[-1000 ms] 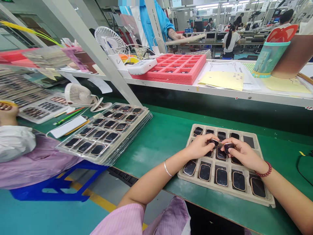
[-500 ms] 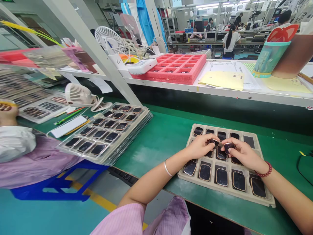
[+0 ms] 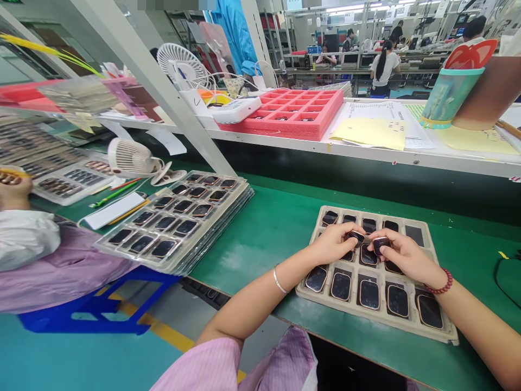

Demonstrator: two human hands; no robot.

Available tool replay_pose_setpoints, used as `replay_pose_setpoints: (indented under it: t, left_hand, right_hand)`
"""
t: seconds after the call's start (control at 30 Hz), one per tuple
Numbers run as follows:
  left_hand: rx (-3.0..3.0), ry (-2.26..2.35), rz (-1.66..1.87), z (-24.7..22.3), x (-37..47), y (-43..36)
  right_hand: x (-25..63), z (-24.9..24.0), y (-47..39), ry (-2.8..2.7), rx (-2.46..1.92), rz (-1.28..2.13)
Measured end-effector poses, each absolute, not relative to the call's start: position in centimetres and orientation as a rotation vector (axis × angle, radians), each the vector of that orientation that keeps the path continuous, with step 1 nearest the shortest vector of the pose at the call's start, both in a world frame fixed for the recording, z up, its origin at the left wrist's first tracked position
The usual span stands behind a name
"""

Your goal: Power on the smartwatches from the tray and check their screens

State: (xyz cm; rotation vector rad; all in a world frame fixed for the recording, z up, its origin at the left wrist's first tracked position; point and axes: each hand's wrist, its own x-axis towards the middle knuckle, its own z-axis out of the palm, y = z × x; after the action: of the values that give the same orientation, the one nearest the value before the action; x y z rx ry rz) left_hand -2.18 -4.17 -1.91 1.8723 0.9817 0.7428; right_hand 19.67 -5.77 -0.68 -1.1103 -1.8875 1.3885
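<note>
My left hand pinches a smartwatch body with a dark face and a gold-coloured edge. Close beside it, my right hand grips another smartwatch body between thumb and fingers, its dark face partly covered. Both are held just above a beige moulded tray on the green bench. Dark, gold-rimmed watch bodies lie in the tray's pockets, such as one nearest the front. My hands hide part of the middle rows. One pocket at the back right shows only a flat dark surface.
Stacked trays of watch bodies stand to the left. Beyond them are a small fan and a neighbour's arm. A shelf crosses above the bench, carrying a pink foam tray, papers and a teal cup.
My hands and both watch bodies stay almost exactly where they were. In the background, blue clothing behind the shelf fan has shifted.
</note>
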Motion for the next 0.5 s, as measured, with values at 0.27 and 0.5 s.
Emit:
replay_pose_setpoints:
  t: [0.27,0.5]
  left_hand:
    - [1.888,0.998,0.741,-1.89,-2.16,-4.13]
    - [1.887,0.998,0.75,-1.95,-2.17,-4.16]
  right_hand:
    - [19.67,-0.66,-5.76,-1.89,-1.13,1.387]
    - [19.69,-0.84,-5.73,-1.904,-1.11,1.374]
